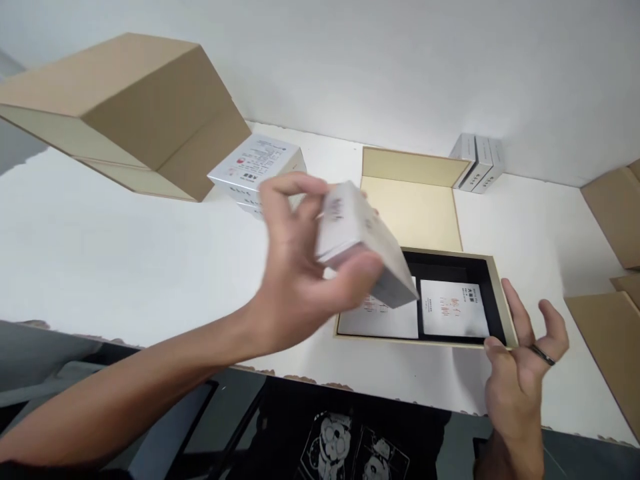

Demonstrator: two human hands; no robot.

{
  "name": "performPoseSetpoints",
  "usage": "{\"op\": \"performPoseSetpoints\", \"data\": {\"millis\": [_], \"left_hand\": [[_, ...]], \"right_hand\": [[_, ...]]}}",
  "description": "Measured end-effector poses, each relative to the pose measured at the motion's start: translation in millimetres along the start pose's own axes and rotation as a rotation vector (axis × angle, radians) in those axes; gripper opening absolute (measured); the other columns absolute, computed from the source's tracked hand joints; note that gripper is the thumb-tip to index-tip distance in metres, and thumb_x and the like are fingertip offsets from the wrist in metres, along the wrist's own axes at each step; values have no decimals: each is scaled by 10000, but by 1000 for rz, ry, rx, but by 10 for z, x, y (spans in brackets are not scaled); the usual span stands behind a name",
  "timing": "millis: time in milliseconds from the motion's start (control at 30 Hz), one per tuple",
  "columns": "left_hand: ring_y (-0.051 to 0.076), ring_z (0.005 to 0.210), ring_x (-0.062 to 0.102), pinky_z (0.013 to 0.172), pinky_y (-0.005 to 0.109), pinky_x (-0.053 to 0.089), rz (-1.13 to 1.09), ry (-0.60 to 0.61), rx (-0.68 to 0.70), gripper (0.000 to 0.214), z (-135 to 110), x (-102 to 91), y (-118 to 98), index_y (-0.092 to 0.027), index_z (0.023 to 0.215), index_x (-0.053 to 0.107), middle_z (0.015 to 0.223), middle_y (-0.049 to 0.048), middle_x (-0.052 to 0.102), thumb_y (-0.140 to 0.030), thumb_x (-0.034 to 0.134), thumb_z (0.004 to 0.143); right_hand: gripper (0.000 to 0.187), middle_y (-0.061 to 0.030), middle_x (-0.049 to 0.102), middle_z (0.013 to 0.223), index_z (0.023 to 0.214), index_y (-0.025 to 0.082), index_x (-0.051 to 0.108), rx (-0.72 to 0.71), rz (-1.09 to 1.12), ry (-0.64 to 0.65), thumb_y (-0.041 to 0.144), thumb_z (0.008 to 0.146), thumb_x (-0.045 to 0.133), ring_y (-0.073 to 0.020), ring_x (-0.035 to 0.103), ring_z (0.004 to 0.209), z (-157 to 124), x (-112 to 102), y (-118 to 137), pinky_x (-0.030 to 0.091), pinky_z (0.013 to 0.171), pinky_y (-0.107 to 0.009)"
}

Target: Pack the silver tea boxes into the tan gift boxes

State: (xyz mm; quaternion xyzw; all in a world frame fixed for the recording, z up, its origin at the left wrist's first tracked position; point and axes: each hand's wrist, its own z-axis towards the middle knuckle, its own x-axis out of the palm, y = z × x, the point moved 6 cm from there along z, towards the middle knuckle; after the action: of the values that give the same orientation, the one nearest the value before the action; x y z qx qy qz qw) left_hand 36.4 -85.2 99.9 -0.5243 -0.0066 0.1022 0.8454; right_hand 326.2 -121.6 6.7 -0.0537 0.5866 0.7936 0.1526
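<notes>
My left hand [300, 267] grips a small white box [365, 243], blurred by motion, and holds it tilted above the left side of an open tan gift box [505, 300] with a black inside. Two white boxes with red lettering [453, 308] lie flat in that black tray, one partly hidden behind the held box. My right hand [525, 353], with a dark ring on one finger, hovers at the gift box's right front corner, fingers spread and holding nothing. The gift box's tan lid [413, 193] is folded back behind it.
A stack of white boxes [255, 167] lies behind my left hand. Three more white boxes [479, 162] stand by the wall. A large tan carton [125, 113] rests at the far left, and flat tan cartons [615, 267] line the right edge of the white table [100, 253].
</notes>
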Motion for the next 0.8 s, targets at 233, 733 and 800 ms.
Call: {"op": "performPoseSetpoints", "data": {"millis": [233, 733, 800], "left_hand": [[200, 729, 644, 607, 337, 516, 437, 764, -110, 710, 318, 1079, -186, -228, 1289, 375, 845, -10, 647, -281, 847, 761], [237, 875, 667, 693, 315, 468, 638, 1061, -200, 616, 128, 1444, -27, -169, 1181, 462, 1009, 88, 704, -594, 757, 848], [262, 819, 670, 655, 319, 453, 795, 1131, -220, 792, 110, 1356, -17, -172, 1211, 453, 889, 49, 700, -636, 860, 714]], "right_hand": [[539, -138, 439, 1571, 1491, 287, 271, 0, -66, -87, 419, 1051, 552, -242, 454, 1464, -91, 50, 24, 378, 1197, -594], [530, -161, 467, 1521, 1460, 245, 336, -92, -80, -141, 628, 1098, 386, -247, 475, 1439, -236, 4, 24, 354, 1206, -590], [543, -163, 457, 1531, 1456, 248, 327, -61, -63, -147, 641, 1088, 398, -264, 465, 1446, -259, 17, -22, 375, 1188, -600]]}}
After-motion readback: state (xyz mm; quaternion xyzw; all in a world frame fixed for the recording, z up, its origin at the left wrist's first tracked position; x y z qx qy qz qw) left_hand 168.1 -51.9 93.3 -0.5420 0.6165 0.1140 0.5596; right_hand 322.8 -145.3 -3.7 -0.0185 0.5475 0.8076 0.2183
